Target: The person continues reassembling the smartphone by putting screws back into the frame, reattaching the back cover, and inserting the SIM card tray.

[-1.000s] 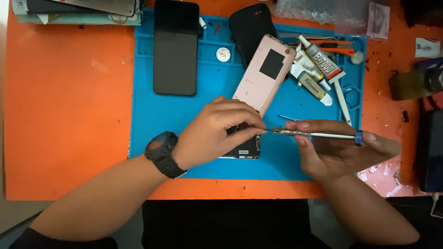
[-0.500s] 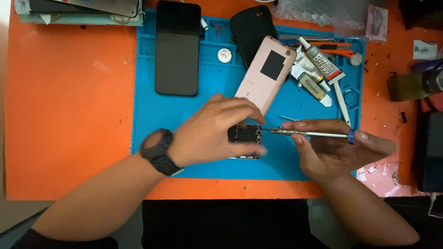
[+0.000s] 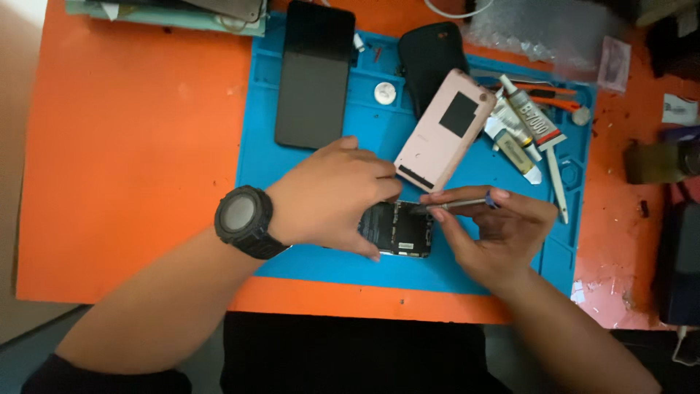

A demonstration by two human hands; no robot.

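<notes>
Meanwhile, on a blue rubbery work mat (image 3: 306,241), the left hand (image 3: 332,195) curls over an opened phone (image 3: 399,228), its dark circuitry exposed, fingers pressing its edge. The right hand (image 3: 496,235) pinches a slim metal screwdriver (image 3: 459,205), tip on the phone's upper corner. A flat pink back cover (image 3: 445,130) lies just above.

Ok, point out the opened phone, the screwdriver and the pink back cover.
opened phone (image 3: 399,228), head view, exposed circuit board.
screwdriver (image 3: 461,204), head view, metal shaft.
pink back cover (image 3: 441,138), head view, flat middle.
</notes>
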